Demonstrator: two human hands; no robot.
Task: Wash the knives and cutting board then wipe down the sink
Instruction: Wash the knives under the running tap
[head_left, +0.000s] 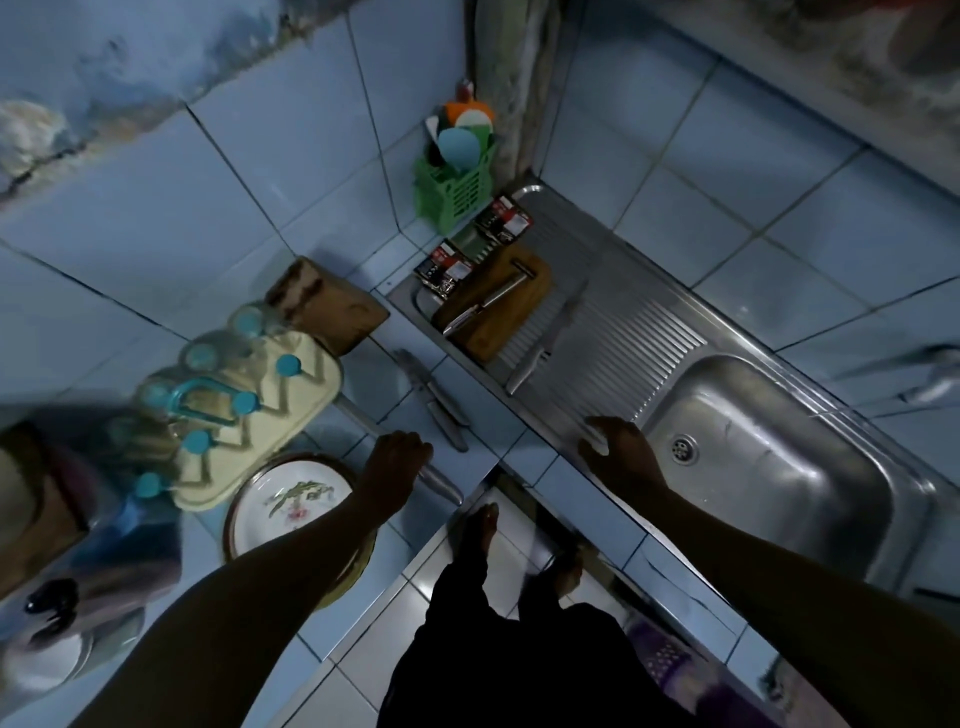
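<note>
Left hand (397, 457) palm down, fingers curled over knife (441, 486) handle on counter at 9 o'clock. Right hand (618, 452) flat, fingers relaxed, on sink (779, 467) drainboard edge. Cutting board (498, 301) with knives at 12 o'clock, far on drainboard.

You will find nothing here that can be read with certainty; the two dark packets (448, 267) lying at the far end of the sink's drainboard (623, 332) each carry a red patch and a pale label panel, and these probably hold printing, but the letters are too small and blurred to make out; no other thing in view shows words, numbers or a brand mark.
</note>
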